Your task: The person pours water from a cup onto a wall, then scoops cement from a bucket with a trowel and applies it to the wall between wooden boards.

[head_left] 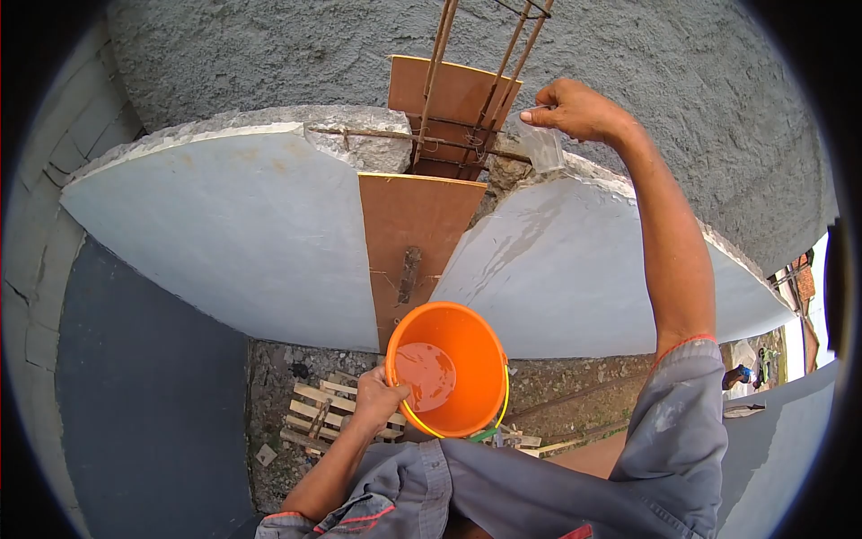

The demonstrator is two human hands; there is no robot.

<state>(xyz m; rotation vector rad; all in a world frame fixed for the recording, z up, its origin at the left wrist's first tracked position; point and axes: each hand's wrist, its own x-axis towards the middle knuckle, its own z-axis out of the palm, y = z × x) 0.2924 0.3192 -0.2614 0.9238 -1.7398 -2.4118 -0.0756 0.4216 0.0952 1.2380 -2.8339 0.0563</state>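
Observation:
My left hand [377,395] grips the rim of an orange bucket [480,359], thumb inside and fingers outside. Some water [426,373] lies in the bottom, and a yellow handle hangs at its near side. Up at the right, my right hand [575,110] is closed on a clear plastic cup [543,148], tipped over the broken top of the wall. Just left of the cup, rusty rebar [485,99] rises between brown plywood panels [417,225]. Wet streaks [525,234] run down the pale wall face below the cup.
A rough grey plastered wall [673,54] stands behind the broken, pale wall [224,216]. Far below on the ground lies a wooden pallet [323,409]. A dark grey wall [153,377] is at the left. Horizontal rebar [377,134] sticks out across the gap.

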